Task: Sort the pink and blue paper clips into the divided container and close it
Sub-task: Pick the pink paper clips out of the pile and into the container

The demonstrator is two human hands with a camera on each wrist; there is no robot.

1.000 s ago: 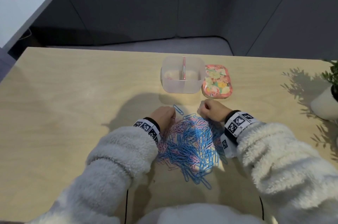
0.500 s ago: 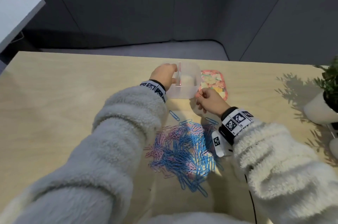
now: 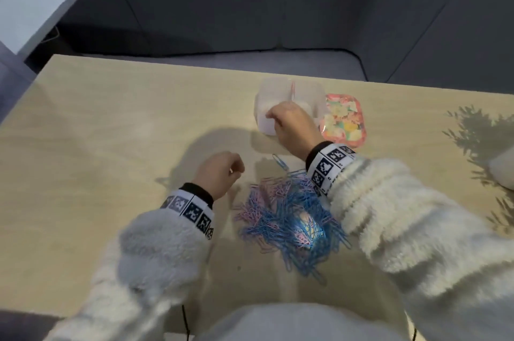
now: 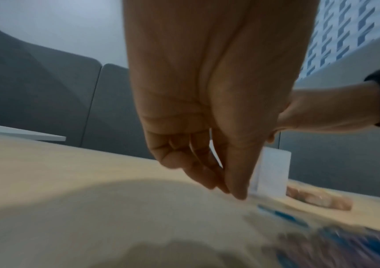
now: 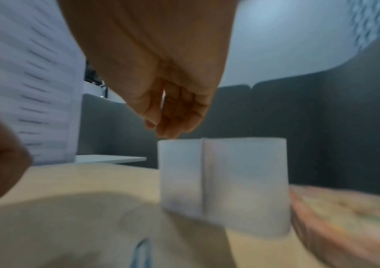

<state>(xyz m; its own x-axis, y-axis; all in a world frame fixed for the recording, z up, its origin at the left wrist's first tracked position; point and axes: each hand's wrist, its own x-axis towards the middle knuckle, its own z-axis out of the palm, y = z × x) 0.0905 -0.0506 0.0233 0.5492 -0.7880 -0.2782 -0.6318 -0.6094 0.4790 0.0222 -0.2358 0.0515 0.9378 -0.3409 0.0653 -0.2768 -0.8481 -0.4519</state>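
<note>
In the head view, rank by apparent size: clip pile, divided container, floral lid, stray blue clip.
1. Clip pile
2. Divided container, partly hidden by the right hand
3. Floral lid, close to the container, so unsure
4. Stray blue clip

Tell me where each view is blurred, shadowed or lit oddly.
Head view: a bright patch glares on the paper clip pile; hand shadows fall on the table; leaf shadows at right. Left wrist view: the left hand is fairly sharp, the clips below smeared. Right wrist view: motion blur softens the container and the floral lid.
</note>
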